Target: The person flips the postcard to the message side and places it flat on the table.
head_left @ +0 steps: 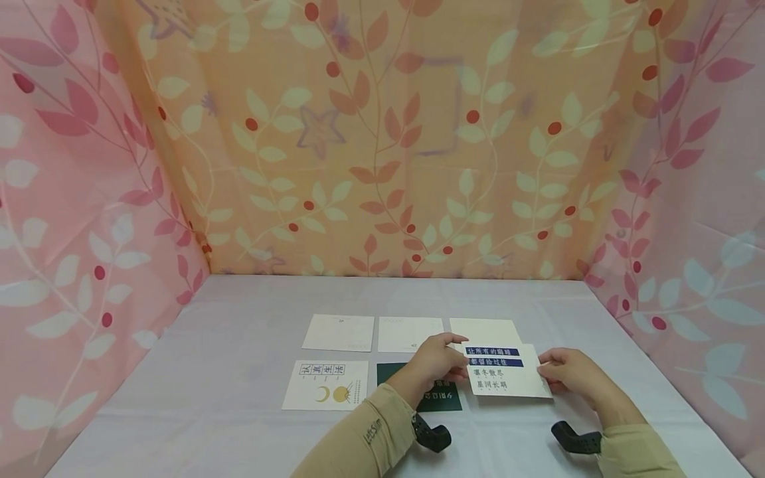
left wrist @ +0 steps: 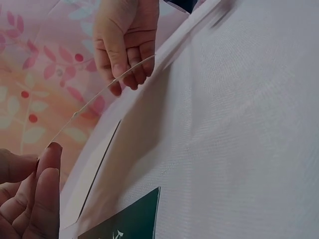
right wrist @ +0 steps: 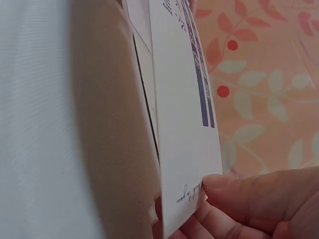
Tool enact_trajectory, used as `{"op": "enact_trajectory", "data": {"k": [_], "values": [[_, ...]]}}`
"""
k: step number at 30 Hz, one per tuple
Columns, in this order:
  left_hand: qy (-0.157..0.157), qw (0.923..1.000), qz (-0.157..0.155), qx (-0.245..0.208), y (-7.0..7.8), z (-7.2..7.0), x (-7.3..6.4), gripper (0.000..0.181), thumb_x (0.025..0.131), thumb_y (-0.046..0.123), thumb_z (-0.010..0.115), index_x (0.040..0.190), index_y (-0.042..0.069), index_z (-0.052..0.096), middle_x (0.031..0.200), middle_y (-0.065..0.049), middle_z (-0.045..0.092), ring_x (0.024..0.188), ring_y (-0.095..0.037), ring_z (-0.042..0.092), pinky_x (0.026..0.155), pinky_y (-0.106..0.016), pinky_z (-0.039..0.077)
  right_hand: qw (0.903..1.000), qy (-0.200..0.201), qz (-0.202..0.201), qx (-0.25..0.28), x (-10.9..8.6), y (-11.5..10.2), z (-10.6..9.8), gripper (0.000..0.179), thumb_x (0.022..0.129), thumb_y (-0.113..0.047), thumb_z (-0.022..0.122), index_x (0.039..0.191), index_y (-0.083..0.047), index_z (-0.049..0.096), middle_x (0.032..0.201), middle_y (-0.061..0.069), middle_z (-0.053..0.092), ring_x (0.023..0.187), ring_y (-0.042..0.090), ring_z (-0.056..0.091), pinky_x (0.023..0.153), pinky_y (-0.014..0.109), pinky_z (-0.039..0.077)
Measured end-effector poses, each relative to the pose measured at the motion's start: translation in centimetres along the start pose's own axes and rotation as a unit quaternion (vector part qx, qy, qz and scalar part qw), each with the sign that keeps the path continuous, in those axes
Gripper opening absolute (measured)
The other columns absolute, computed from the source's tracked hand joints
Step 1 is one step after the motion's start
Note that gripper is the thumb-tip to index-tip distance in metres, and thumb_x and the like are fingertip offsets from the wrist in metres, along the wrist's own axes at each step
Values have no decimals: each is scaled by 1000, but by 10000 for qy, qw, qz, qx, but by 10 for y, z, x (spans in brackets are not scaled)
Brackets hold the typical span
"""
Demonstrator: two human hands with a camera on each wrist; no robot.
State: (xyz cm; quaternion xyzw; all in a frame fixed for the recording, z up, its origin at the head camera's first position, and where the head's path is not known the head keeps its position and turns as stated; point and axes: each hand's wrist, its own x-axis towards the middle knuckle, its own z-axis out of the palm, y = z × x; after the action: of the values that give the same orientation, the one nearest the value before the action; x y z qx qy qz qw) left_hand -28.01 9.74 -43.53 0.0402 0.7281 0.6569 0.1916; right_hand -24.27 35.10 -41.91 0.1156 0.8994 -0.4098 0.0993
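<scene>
Between both hands, raised off the table, is a white card [head_left: 508, 382] with dark blue bands and lines of characters. My left hand [head_left: 435, 368] pinches its left edge between thumb and fingers. On the opposite edge my right hand [head_left: 574, 375] grips it, thumb on the printed face [right wrist: 187, 124] and fingers behind. In the left wrist view the card appears edge-on as a thin line between the hands. Partly hidden under the left hand and forearm lies a dark green card [head_left: 445, 397] with white characters.
A white card with a moon and sun drawing [head_left: 325, 385] lies at the front left. Behind it stand in a row a pale card [head_left: 337, 332], a second pale card [head_left: 409, 332] and a cream card [head_left: 487, 326]. A white cloth [head_left: 197, 372] covers the table; patterned curtains [head_left: 382, 166] enclose it.
</scene>
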Motion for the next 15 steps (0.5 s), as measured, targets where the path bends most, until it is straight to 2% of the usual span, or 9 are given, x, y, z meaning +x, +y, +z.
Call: {"op": "enact_trajectory", "data": {"k": [8,15], "values": [[64,10000,-45,23,-2,-4,2,39,80,5,65,117,15,59,79,-5,65,56,-18,63,54,-29,54,9999,9,-56,-129,3,-2,-1,36,86,-18,62,113,4,54,79,8,60,68,18,56,65,30,52],[156,9998,-79,-20,3,-8,2,33,80,6,65,111,16,61,80,-4,65,58,-19,64,54,-28,53,9997,-2,-213,-124,5,-7,-2,36,86,-19,62,113,3,54,79,7,59,69,18,55,66,31,52]]}}
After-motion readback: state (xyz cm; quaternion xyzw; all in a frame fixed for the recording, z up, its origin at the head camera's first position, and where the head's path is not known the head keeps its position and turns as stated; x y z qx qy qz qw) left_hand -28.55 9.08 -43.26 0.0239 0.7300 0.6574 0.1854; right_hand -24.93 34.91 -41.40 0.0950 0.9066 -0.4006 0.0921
